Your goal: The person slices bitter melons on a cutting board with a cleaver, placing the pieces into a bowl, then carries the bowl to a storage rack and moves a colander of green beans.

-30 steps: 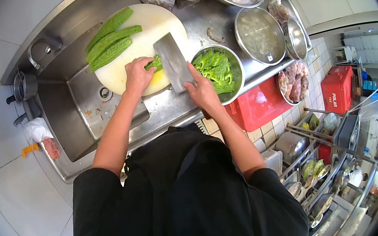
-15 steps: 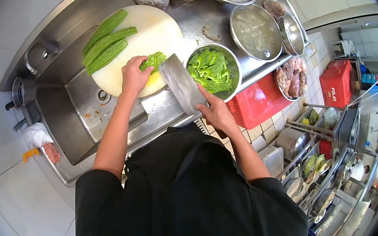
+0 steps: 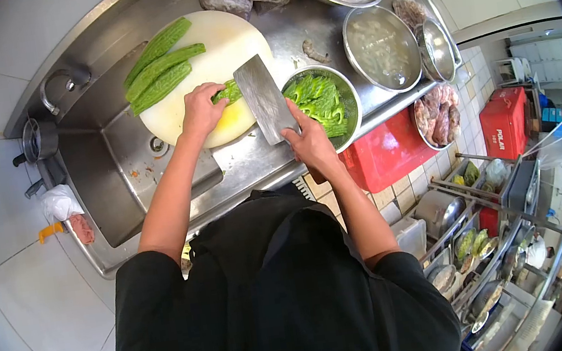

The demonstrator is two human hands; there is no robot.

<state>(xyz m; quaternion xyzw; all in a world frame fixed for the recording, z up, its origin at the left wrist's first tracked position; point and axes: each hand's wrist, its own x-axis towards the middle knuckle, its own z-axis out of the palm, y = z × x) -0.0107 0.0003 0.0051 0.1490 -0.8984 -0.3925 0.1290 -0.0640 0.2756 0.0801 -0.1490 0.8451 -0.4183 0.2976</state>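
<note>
Pinning a bitter gourd piece (image 3: 229,91) on the round white cutting board (image 3: 234,36) with my curled left hand (image 3: 199,111), my right hand (image 3: 308,142) grips the cleaver (image 3: 264,98) just right of it.

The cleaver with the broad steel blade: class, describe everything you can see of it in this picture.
The broad rectangular grey steel cleaver has a plain, dull flat blade. The right hand grips its handle, which is hidden. The blade slants over the edge of the round white cutting board, beside the green gourd piece that the left hand holds down. Whether its edge touches the board cannot be told.
</note>
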